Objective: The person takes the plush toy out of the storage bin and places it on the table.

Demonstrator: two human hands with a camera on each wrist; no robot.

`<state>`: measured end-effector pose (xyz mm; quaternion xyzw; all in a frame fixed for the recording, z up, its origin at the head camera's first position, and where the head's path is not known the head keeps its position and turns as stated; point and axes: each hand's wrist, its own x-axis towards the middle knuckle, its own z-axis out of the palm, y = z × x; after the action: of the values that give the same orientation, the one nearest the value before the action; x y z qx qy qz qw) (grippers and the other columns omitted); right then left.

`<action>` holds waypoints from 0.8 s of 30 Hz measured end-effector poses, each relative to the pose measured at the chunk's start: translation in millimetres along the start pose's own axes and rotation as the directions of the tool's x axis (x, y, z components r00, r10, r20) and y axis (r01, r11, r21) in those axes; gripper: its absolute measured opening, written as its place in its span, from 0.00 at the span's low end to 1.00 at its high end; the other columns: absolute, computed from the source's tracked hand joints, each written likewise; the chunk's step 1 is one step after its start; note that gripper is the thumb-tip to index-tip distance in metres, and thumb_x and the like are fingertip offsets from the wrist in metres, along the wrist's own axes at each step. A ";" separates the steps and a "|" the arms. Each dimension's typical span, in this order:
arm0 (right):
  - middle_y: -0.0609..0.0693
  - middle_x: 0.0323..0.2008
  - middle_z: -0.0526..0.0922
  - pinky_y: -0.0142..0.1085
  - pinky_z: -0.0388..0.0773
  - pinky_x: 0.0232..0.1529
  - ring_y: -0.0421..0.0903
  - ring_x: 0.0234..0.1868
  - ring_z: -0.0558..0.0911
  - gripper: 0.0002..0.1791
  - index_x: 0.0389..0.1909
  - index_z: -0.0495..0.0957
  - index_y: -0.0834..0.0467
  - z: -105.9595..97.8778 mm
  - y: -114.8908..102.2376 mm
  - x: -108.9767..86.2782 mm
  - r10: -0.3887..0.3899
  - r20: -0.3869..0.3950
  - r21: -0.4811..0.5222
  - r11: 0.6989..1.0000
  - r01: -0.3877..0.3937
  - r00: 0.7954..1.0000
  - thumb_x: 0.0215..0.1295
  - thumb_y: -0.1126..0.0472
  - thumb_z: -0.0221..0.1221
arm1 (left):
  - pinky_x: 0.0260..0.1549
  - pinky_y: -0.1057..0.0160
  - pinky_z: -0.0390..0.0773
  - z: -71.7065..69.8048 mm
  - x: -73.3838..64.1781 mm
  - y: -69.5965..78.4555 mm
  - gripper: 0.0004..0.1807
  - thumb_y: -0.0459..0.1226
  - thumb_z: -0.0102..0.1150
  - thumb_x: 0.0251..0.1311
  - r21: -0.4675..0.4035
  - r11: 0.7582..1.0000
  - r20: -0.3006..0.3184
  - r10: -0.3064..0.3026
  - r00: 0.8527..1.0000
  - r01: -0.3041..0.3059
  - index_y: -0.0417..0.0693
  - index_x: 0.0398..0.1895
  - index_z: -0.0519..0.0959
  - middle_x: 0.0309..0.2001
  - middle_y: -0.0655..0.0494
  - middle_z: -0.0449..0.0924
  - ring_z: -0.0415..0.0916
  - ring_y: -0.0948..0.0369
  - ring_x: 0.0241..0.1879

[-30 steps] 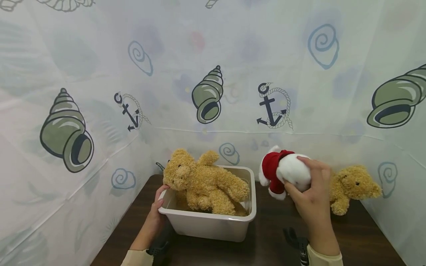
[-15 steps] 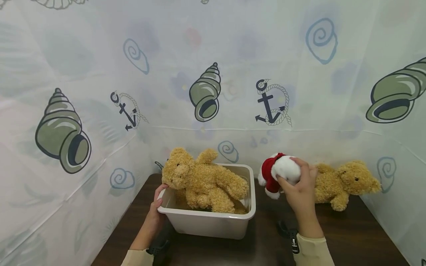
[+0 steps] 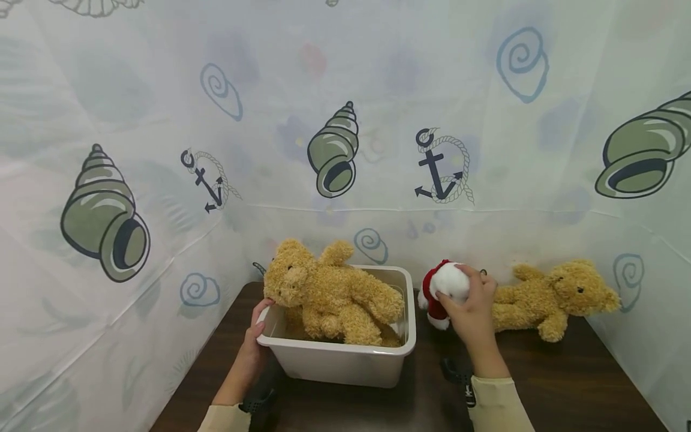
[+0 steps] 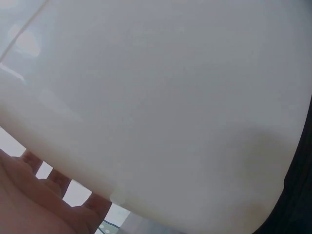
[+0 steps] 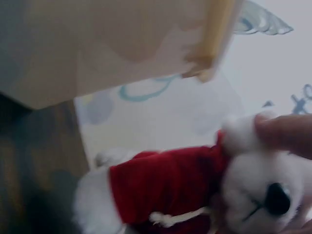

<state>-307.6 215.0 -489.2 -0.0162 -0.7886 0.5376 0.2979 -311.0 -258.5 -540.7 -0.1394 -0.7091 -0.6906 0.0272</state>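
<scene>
My right hand (image 3: 471, 306) grips a white teddy bear in a red hoodie (image 3: 434, 290) by its head, just right of the white plastic bin (image 3: 345, 363). In the right wrist view the white bear's red hoodie (image 5: 165, 187) and black nose (image 5: 278, 199) show, the thumb at its ear. My left hand (image 3: 255, 336) holds the bin's left rim; the left wrist view has its fingers (image 4: 58, 181) along the edge of the bin wall (image 4: 165, 97). A curly golden teddy bear (image 3: 329, 294) lies tilted in the bin, its head over the left rim.
Another golden teddy bear (image 3: 531, 303) lies on its back at the right of the dark wooden table (image 3: 580, 375), its legs beside my right hand. A white curtain (image 3: 378, 72) printed with shells and anchors surrounds the table at the back and sides.
My right hand has carried the white bear left and down toward the table, uncovering more of the golden bear on the right. The left hand has stayed on the bin's rim.
</scene>
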 end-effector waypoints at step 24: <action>0.74 0.74 0.57 0.71 0.75 0.61 0.77 0.66 0.74 0.53 0.89 0.50 0.41 -10.0 17.7 -0.9 0.141 0.284 -0.260 0.963 -0.066 0.948 0.72 0.55 0.71 | 0.68 0.47 0.56 -0.3 -0.3 -0.7 0.31 0.54 0.27 0.81 -0.002 1.000 0.009 -0.003 1.000 0.003 0.58 0.82 0.51 0.79 0.63 0.49 0.47 0.54 0.77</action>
<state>-307.2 230.5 -502.4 -0.0131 -0.8834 0.4466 0.1417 -310.9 -258.8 -541.4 -0.1414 -0.7088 -0.6907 0.0231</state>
